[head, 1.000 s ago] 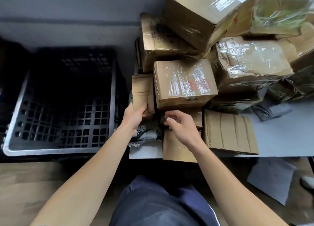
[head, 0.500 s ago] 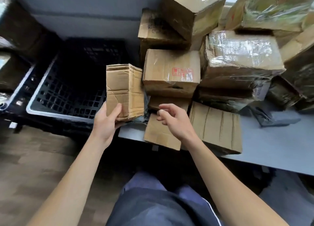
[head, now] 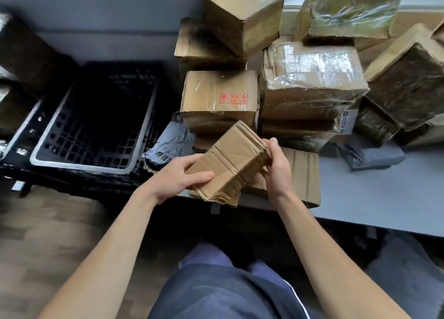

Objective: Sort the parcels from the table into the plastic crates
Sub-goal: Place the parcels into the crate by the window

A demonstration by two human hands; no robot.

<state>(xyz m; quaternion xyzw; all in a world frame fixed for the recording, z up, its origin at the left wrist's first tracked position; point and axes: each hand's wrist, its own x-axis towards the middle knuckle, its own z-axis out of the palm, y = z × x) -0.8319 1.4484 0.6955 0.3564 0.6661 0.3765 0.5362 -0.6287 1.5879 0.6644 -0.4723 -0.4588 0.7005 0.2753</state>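
Note:
I hold a small worn cardboard parcel point(head: 228, 160) with both hands above the near edge of the grey table point(head: 374, 198). My left hand point(head: 177, 177) grips its lower left end, thumb on top. My right hand point(head: 276, 165) grips its upper right end. Behind it rises a pile of taped cardboard parcels; the nearest one carries a red stamp point(head: 219, 97). A black plastic crate point(head: 96, 124) with a light rim sits to the left of the table, below table height, with nothing visible inside.
A grey poly mailer point(head: 170, 143) lies at the table's left corner and another grey mailer point(head: 370, 154) on the right. A flat cardboard parcel point(head: 305, 172) lies under my right hand. More parcels fill a second crate point(head: 14, 95) at the far left. Wooden floor below.
My left hand lifted the small parcel out from beside the pile and brought it toward me. My right hand, previously free, now grips its other end, and the parcel is tilted.

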